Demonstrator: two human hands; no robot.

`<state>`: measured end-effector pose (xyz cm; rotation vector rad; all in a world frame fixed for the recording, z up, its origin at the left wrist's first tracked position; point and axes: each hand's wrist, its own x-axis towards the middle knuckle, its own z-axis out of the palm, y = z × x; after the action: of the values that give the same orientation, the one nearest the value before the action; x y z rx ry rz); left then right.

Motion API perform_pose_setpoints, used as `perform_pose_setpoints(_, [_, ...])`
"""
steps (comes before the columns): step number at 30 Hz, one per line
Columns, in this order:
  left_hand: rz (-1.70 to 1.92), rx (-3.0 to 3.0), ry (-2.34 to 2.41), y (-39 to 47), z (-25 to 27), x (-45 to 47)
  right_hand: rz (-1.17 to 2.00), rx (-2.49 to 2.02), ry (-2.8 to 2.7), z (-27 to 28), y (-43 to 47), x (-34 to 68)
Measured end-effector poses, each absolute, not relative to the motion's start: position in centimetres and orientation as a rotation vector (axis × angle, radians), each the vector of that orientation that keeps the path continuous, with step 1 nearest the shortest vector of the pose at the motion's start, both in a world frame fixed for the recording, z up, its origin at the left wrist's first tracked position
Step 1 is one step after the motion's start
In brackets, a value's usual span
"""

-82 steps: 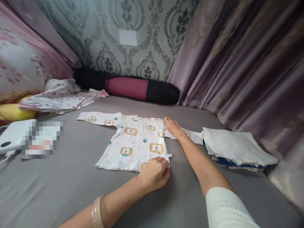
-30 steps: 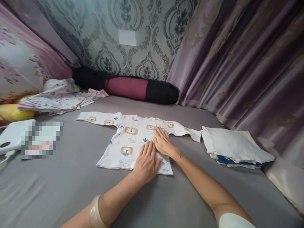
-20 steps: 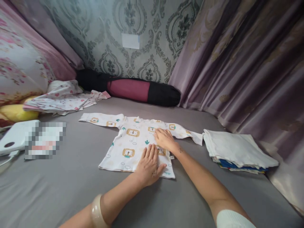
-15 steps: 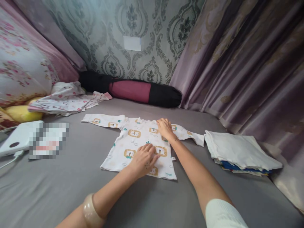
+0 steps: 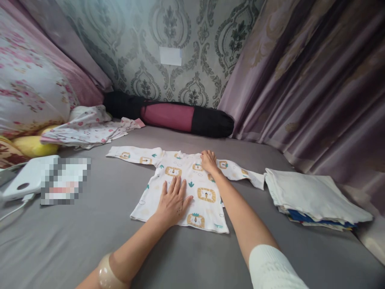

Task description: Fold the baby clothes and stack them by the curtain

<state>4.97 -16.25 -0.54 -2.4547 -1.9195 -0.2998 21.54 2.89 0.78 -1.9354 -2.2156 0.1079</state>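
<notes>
A small white long-sleeved shirt [image 5: 186,192] with a lion print lies spread out on the grey sheet, its collar away from me and both sleeves stretched sideways. My left hand [image 5: 173,202] rests flat on the lower middle of the shirt, fingers spread. At the right shoulder seam, beside the collar, my right hand [image 5: 209,161] has its fingers bent and close together, gripping the fabric there. Its fingertips are partly hidden from view.
To the right sits a stack of folded clothes [image 5: 313,194], just past the sleeve end. A black and maroon long bag [image 5: 168,116] lies along the wall. On the left are a crumpled printed garment [image 5: 90,128], a white power bank [image 5: 30,176] with a cable, and a blurred packet [image 5: 66,180].
My left hand has slid leftward over the shirt and its fingers have spread flat. My right hand stays at the shoulder, its fingers more bent. The view has shifted slightly.
</notes>
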Motion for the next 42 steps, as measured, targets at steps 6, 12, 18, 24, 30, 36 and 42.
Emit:
perform_pose_setpoints(6, [-0.348,-2.526,-1.958,-15.9,0.5,4.8,0.09,-1.942,-2.192,0.8,2.6,21.6])
perform_pose_setpoints(12, [-0.668,-2.073,-2.292,-13.9,3.4,1.4,0.048,-1.8,-2.291,2.5,2.6,18.0])
perform_pose_setpoints(18, [-0.616,-1.699,-2.668,-12.3,3.4,-2.7,0.137,-1.682,-2.43,2.4,2.7,12.3])
perform_pose_setpoints(24, [-0.679,-1.747,-2.712,-11.4,2.3,-3.1,0.128,-1.735,-2.397,2.2,3.1,10.8])
perform_pose_setpoints(30, [-0.717,-1.786,-2.708,-10.9,2.4,-3.0,0.183,-1.798,-2.323,2.1,3.3,10.2])
perform_pose_setpoints(36, [-0.853,-1.904,-2.722,-11.1,3.2,-2.8,0.156,-1.813,-2.213,1.1,2.7,9.7])
perform_pose_setpoints(42, [-1.357,-1.769,-2.855,-10.2,2.0,-3.6,0.12,-1.78,-2.17,0.2,2.6,9.6])
